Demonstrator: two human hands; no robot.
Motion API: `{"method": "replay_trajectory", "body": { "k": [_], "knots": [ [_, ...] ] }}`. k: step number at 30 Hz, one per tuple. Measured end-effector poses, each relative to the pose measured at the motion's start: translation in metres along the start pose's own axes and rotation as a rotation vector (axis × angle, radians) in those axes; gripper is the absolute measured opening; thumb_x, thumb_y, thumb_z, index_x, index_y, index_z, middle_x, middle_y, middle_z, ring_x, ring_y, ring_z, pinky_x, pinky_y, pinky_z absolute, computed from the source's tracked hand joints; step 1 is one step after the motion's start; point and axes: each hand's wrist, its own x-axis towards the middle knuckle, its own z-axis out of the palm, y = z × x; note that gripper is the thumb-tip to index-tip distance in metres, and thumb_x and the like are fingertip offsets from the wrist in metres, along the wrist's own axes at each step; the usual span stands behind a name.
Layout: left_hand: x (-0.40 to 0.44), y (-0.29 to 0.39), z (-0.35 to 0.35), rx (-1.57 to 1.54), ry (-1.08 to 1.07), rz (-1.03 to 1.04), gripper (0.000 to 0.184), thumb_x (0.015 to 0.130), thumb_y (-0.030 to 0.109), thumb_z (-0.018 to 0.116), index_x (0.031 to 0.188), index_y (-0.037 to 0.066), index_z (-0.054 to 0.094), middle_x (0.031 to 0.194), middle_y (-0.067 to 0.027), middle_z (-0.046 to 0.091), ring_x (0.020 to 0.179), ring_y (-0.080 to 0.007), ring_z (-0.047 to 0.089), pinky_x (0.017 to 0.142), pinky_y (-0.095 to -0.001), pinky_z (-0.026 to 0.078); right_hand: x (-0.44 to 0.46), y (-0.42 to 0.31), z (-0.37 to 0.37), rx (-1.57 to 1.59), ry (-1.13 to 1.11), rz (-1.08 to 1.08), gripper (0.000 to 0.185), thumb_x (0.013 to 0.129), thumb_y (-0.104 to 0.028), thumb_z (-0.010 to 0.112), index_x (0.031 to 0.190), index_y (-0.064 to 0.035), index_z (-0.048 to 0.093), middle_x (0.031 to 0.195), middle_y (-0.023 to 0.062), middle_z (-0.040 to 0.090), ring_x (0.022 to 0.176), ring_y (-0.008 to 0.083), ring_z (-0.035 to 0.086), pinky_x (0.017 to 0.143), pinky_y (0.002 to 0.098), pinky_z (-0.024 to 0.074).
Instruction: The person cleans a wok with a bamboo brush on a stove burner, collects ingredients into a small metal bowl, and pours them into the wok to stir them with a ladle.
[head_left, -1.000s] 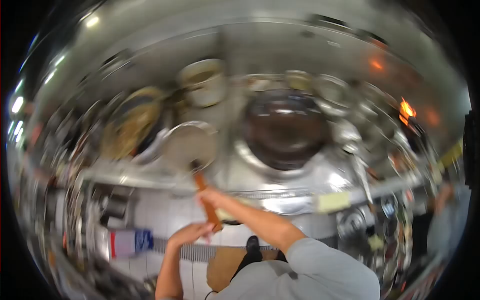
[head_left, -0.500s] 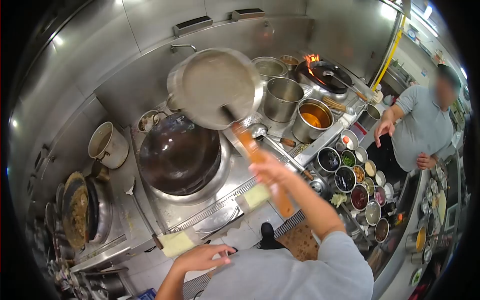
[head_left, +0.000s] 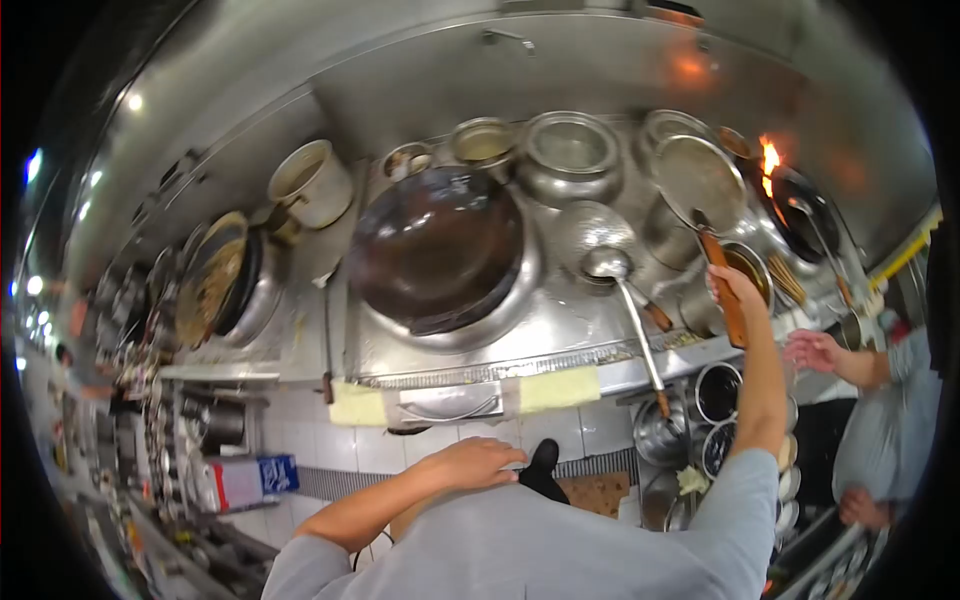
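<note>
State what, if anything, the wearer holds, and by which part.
The right hand holds a round pan by its brown handle; the left hand looks empty.

Between the left hand [head_left: 475, 463] at lower centre and the steel counter's [head_left: 570, 335] front edge, a gap opens over the white tiled floor [head_left: 595, 430]. Mid-frame, the broad dark-brown metal wok [head_left: 437, 255] blocks the way to the back; bare steel just right of it offers passage, bounded by the long-handled silver ladle [head_left: 640, 325] jutting past the edge. At upper right, the round grey wooden-handled strainer [head_left: 697, 180] in the right hand [head_left: 742, 290] crowds steel pots [head_left: 668, 238], orange flames [head_left: 769, 165] and another person's bare hand [head_left: 815, 352].
</note>
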Motion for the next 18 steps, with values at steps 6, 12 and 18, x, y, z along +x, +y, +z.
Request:
{"method": "replay_trajectory", "body": {
  "k": [6,12,18],
  "knots": [
    [-0.006,-0.008,0.003,-0.095,-0.041,-0.054,0.035,0.093,0.03,0.057,0.121,0.009,0.059,0.109,-0.016,0.065,0.106,-0.0348,0.06,0.093,-0.0441,0.047,-0.053,-0.017,0.052,-1.584,0.76,-1.101,0.024,0.082,-0.02,0.067,0.096,-0.002,0.06,0.08,0.0194,0.063,0.071,0.0365,0.062,0.064,0.0413,0.0513],
    [-0.027,-0.026,0.024,-0.076,-0.051,-0.048,0.03,0.094,0.028,0.056,0.116,0.008,0.06,0.104,-0.0164,0.065,0.104,-0.0348,0.06,0.09,-0.0434,0.048,-0.106,0.178,0.268,-0.927,-0.881,0.179,0.028,0.088,-0.026,0.056,0.1,-0.004,0.068,0.088,0.0088,0.071,0.079,0.021,0.067,0.066,0.0372,0.054],
    [-0.058,-0.053,0.032,-0.019,-0.054,0.004,0.033,0.094,0.027,0.057,0.122,0.01,0.058,0.106,-0.015,0.064,0.102,-0.0341,0.06,0.088,-0.0442,0.048,-0.014,0.445,0.369,0.625,0.01,0.447,0.056,0.089,-0.035,0.063,0.137,-0.0142,0.044,0.127,0.0095,0.057,0.119,0.0261,0.049,0.102,0.0596,0.0356]
  ]
}}
